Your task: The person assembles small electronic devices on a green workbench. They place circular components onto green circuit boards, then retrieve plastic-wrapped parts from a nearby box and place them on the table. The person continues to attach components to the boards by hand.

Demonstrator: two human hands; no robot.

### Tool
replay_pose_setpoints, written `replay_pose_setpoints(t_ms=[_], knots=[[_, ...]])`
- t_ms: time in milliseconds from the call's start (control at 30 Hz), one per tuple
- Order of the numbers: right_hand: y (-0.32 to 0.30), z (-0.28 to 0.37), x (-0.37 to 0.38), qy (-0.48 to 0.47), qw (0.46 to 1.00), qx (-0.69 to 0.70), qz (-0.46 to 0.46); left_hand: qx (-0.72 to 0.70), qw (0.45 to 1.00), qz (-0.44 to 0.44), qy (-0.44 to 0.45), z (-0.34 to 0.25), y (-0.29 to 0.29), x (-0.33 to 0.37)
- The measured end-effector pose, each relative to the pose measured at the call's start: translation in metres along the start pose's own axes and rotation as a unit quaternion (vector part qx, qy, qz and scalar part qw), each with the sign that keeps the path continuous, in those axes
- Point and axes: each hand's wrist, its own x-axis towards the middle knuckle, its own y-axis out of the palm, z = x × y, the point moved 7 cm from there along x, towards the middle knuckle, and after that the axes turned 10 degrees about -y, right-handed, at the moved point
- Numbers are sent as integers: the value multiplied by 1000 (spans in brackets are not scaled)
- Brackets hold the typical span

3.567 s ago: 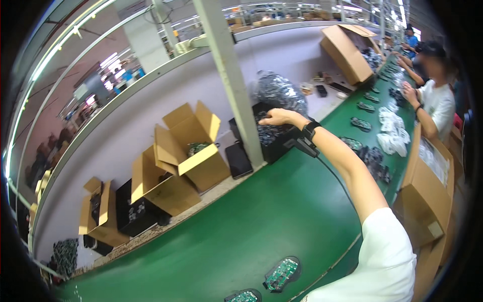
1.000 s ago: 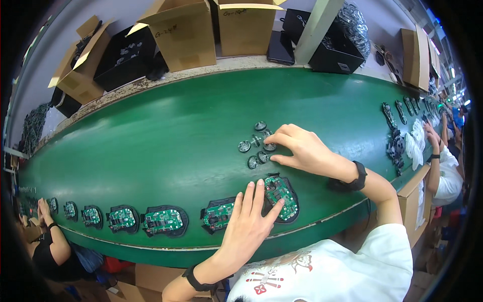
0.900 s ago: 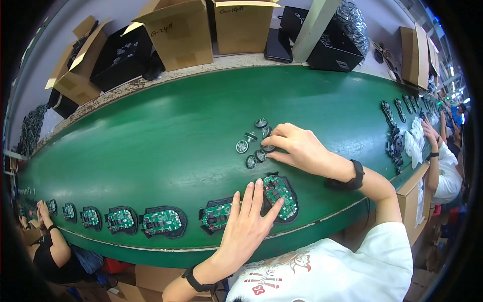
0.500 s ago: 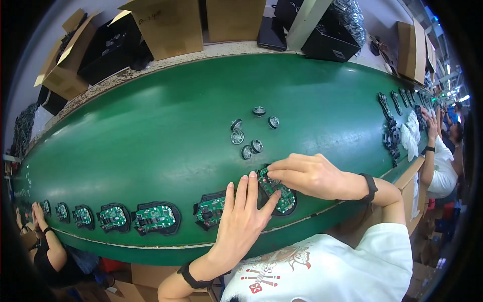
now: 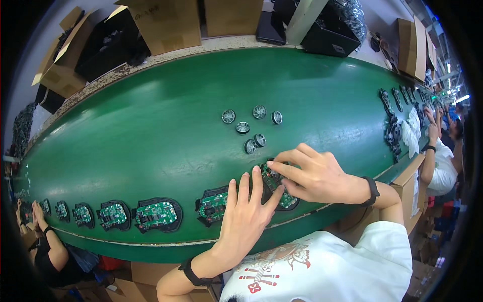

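Observation:
My right hand is pinched down onto the far end of a black base holding a green circuit board, near the front edge of the green belt. What sits under the fingertips is hidden. My left hand lies flat with fingers spread. Its thumb rests on that same board, and its outer fingers reach over the neighbouring board. Several small round wheels lie loose just beyond my hands.
More black bases with green boards line the belt's front edge to the left. Another person's hands work at the lower left, and a person in white stands at the right by dark parts. Cardboard boxes stand behind the belt.
My right hand came back from the loose wheels to the board by my left hand and now presses on its far end. The left hand stayed flat on the boards.

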Motion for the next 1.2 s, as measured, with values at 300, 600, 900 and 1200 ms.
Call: replay_pose_setpoints(t_ms=[300,600,900,1200], knots=[[13,7,-9,-44,998,-44,-24,-9,1000,-3,4,0,1,5],[15,6,-3,7,999,26,26,-24,999,13,28,3,0,8],[20,-12,17,14,978,117,171,-41,998,23,37,5,0,11],[26,13,2,15,995,-40,91,-38,999,9,37,4,3,15]])
